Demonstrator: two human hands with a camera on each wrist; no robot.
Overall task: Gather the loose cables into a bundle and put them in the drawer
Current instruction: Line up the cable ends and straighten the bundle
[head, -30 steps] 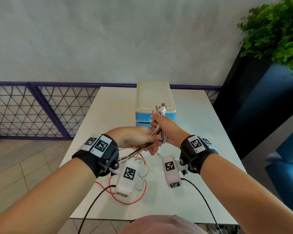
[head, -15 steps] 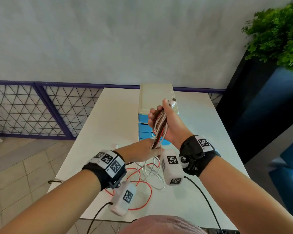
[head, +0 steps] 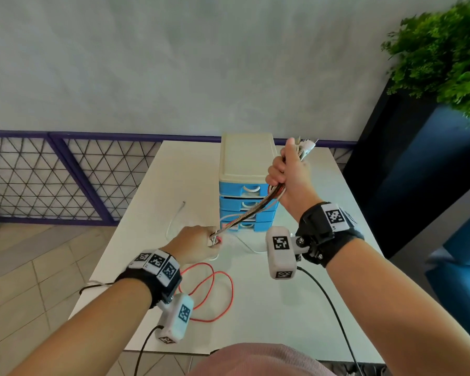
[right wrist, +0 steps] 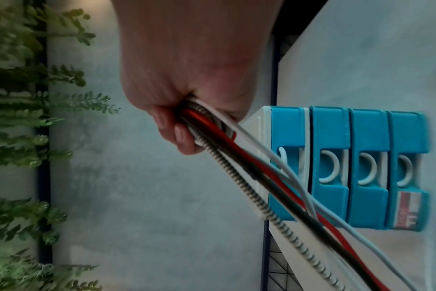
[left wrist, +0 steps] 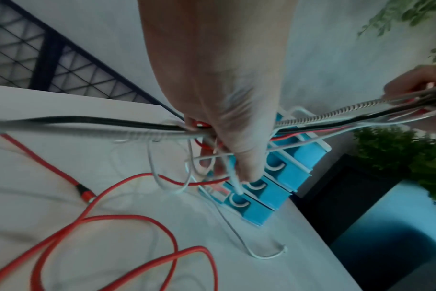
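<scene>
A bundle of cables (head: 251, 210), one braided, one red, one black and some white, runs taut between my two hands. My right hand (head: 288, 175) grips its upper end, raised beside the top of the blue drawer unit (head: 247, 185), with plug ends (head: 305, 145) sticking out above the fist. My left hand (head: 198, 244) holds the same cables low over the table, fingers curled round them (left wrist: 212, 135). Slack red cable (head: 215, 291) lies in loops on the white table (head: 282, 321). All the drawers (right wrist: 366, 167) are closed.
A loose white cable (head: 174, 218) lies left of the drawer unit. A purple mesh railing (head: 65, 180) runs behind and left of the table. A dark planter with a green plant (head: 440, 58) stands at the right. Black camera leads (head: 329, 302) trail from my wrists.
My right hand has risen up and right with the cable ends, pulling the bundle taut. My left hand has slid down and left along the cables, toward the table.
</scene>
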